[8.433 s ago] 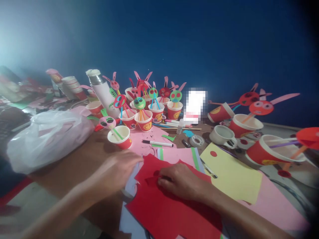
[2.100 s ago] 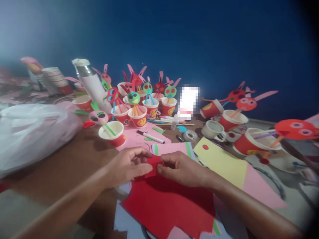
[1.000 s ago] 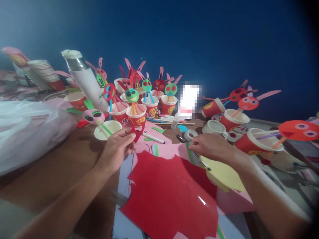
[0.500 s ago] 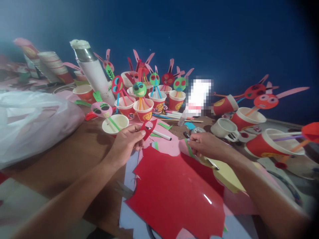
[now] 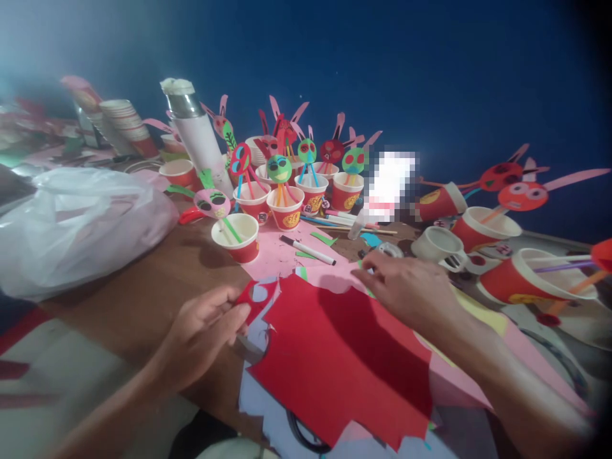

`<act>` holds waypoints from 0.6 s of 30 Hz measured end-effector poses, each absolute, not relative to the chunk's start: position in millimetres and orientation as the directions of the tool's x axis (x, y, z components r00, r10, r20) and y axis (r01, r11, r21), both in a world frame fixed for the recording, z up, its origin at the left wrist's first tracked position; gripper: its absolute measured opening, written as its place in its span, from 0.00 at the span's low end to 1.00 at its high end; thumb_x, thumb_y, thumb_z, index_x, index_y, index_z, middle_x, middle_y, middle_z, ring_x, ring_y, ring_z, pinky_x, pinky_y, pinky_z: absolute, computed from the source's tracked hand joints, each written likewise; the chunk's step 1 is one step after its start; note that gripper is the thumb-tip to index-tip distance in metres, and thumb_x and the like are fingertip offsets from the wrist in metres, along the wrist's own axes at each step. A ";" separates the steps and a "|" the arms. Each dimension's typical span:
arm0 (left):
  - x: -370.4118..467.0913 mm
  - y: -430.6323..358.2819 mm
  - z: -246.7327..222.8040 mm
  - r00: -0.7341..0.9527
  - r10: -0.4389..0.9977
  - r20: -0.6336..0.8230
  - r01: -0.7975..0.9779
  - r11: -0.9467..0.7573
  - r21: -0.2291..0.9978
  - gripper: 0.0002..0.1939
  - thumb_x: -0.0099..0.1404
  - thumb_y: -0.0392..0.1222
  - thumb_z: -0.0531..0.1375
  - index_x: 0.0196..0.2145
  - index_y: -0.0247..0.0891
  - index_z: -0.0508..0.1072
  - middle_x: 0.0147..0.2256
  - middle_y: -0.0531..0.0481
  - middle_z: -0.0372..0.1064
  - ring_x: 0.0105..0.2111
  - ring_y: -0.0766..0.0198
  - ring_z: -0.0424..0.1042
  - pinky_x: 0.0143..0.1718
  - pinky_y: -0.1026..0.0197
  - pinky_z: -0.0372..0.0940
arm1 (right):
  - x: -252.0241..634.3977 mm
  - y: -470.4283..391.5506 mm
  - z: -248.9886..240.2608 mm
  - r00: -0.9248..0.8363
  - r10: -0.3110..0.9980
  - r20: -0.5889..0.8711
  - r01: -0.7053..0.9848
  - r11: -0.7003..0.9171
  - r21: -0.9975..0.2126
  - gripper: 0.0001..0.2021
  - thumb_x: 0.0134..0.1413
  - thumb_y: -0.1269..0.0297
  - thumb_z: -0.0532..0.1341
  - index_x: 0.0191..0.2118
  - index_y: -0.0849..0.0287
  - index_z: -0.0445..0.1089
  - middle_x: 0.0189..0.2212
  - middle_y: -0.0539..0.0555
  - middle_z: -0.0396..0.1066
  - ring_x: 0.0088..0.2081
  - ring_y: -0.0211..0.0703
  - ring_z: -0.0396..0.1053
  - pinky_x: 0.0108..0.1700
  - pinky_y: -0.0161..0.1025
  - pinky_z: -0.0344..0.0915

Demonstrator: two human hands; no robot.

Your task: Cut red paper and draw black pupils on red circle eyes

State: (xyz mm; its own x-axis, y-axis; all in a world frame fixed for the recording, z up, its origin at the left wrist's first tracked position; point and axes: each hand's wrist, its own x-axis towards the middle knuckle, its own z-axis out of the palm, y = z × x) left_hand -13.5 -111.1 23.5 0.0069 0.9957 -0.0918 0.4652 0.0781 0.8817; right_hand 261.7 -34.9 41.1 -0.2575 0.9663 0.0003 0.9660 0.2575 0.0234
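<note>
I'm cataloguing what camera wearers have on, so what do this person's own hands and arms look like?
The left hand and right hand are bare, without gloves. The left forearm and right forearm show no sleeve, watch or bracelet as far as they are in view. Blur hides whether there are small rings or markings.

From my end I can see a small red scrap (image 5: 256,308), uneven-edged with a rounded hole through it, pinched and tilted in the left hand (image 5: 203,331). It is just beside the far left corner of a large red sheet (image 5: 344,357); I can't tell whether the two touch. The sheet lies spread over paler papers (image 5: 261,398), its outline jagged, a broad shadow across it.
</note>
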 end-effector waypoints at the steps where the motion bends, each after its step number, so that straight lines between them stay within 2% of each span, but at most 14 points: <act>1: -15.2 -118.8 19.9 -0.036 0.999 -0.015 0.546 0.032 0.837 0.11 0.63 0.47 0.53 0.26 0.40 0.67 0.20 0.54 0.66 0.20 0.67 0.65 0.22 0.66 0.59 | 253.7 -42.9 40.1 -0.365 0.930 -0.038 0.931 0.363 -0.047 0.14 0.60 0.54 0.51 0.35 0.57 0.69 0.26 0.57 0.74 0.31 0.51 0.71 0.28 0.38 0.52; 2: -16.2 -125.1 15.5 -0.046 0.996 0.077 0.624 -0.031 0.781 0.11 0.64 0.45 0.52 0.26 0.41 0.66 0.21 0.54 0.66 0.22 0.66 0.66 0.25 0.65 0.59 | 245.5 -51.4 38.3 -0.474 0.878 -0.069 0.878 0.464 -0.120 0.14 0.60 0.56 0.51 0.33 0.57 0.69 0.26 0.55 0.74 0.30 0.48 0.71 0.29 0.38 0.53; 4: -16.2 -132.4 5.6 0.040 0.972 0.231 0.742 -0.184 0.644 0.07 0.64 0.41 0.52 0.31 0.41 0.68 0.26 0.52 0.68 0.27 0.64 0.68 0.31 0.63 0.60 | 229.9 -68.4 33.8 -0.666 0.740 -0.095 0.736 0.630 -0.248 0.11 0.60 0.59 0.53 0.33 0.57 0.69 0.30 0.54 0.74 0.33 0.46 0.71 0.32 0.38 0.55; 7: -14.0 -131.7 -6.8 0.287 0.904 0.316 0.804 -0.407 0.434 0.08 0.64 0.37 0.50 0.32 0.40 0.69 0.28 0.49 0.69 0.29 0.61 0.67 0.34 0.60 0.59 | 214.5 -90.2 28.4 -0.781 0.603 -0.165 0.616 0.696 -0.369 0.10 0.56 0.56 0.57 0.35 0.57 0.69 0.31 0.53 0.74 0.33 0.46 0.70 0.32 0.38 0.57; 12: -8.3 -120.5 -14.1 0.496 0.798 0.342 0.772 -0.585 0.247 0.11 0.64 0.35 0.48 0.28 0.39 0.68 0.26 0.48 0.67 0.28 0.61 0.65 0.32 0.59 0.59 | 208.6 -107.6 26.5 -0.782 0.575 -0.239 0.621 0.695 -0.361 0.22 0.42 0.46 0.65 0.36 0.59 0.67 0.34 0.56 0.72 0.34 0.52 0.70 0.31 0.40 0.60; 18: -5.7 -116.6 -22.3 0.556 0.714 0.424 0.739 -0.659 0.139 0.13 0.65 0.32 0.46 0.29 0.38 0.68 0.25 0.48 0.67 0.28 0.61 0.66 0.33 0.57 0.59 | 208.7 -109.1 31.9 -0.782 0.579 -0.230 0.622 0.712 -0.325 0.16 0.46 0.54 0.62 0.37 0.60 0.66 0.35 0.57 0.72 0.34 0.52 0.70 0.29 0.41 0.62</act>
